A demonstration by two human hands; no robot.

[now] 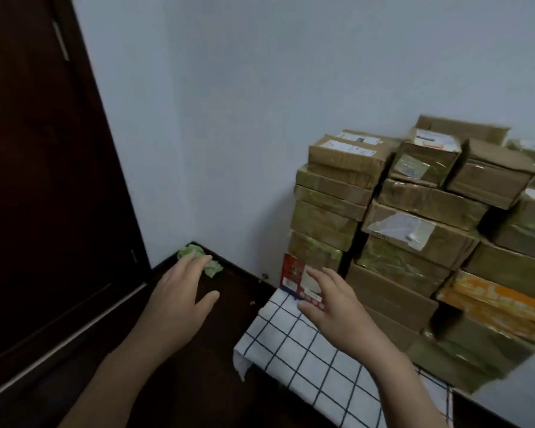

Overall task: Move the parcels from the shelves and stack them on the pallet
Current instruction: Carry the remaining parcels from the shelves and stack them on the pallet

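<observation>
Far left: dark door point(44, 180); nothing of the task there. In the floor corner lies a crumpled green wad point(195, 257), not a parcel by its look.

Your left hand point(179, 291) hangs over the dark floor just in front of the wad, fingers straight and spread, carrying nothing.

Next, a small red-and-white packet point(292, 273) stands on edge at the far corner of the checked cloth point(306, 366). Your right hand point(331, 304) is spread in front of it, fingers uncurled. Whether it touches the packet cannot be told; no grip shows.

Right: the parcels point(414, 227) stand stacked several layers high, in columns against the wall, with one orange parcel point(491, 301) low on the right side. The pallet, if it is underneath, is hidden by stack and cloth. Shelves are out of view.

Judgement: stacking is well advanced. How many parcels are left on the shelves you cannot tell from here. Both hands are free, so no parcel is in transit.
</observation>
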